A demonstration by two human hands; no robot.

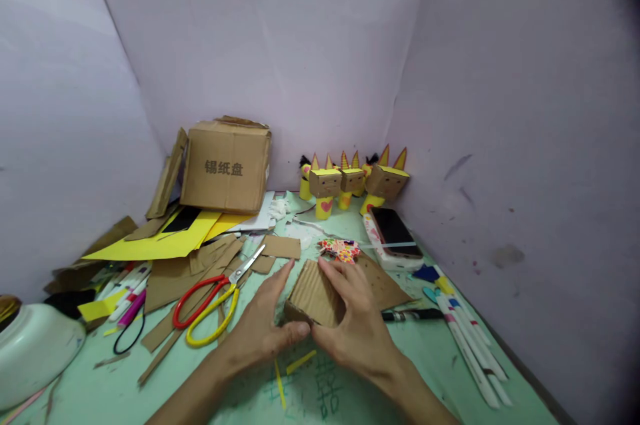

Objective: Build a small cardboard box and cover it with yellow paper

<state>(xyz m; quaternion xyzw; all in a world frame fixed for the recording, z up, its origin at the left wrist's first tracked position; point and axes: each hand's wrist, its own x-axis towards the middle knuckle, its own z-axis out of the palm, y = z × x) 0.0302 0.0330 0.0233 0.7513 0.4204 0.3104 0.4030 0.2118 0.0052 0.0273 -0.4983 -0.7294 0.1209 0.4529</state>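
Both my hands press on a folded piece of corrugated cardboard [314,295] lying on the green table. My left hand [263,328] lies along its left side, thumb at the near edge. My right hand [357,325] covers its right side, fingers spread over the top. A flat cardboard sheet [385,285] lies under and behind it. A small colourful patterned paper piece [341,250] rests just beyond my fingertips.
Red-and-yellow scissors [215,302] lie to the left among cardboard scraps and yellow paper [160,242]. A cardboard box [227,165] and several small cardboard figures [350,182] stand at the back. A phone [395,233] and markers [465,332] lie right. Purple panels enclose the table.
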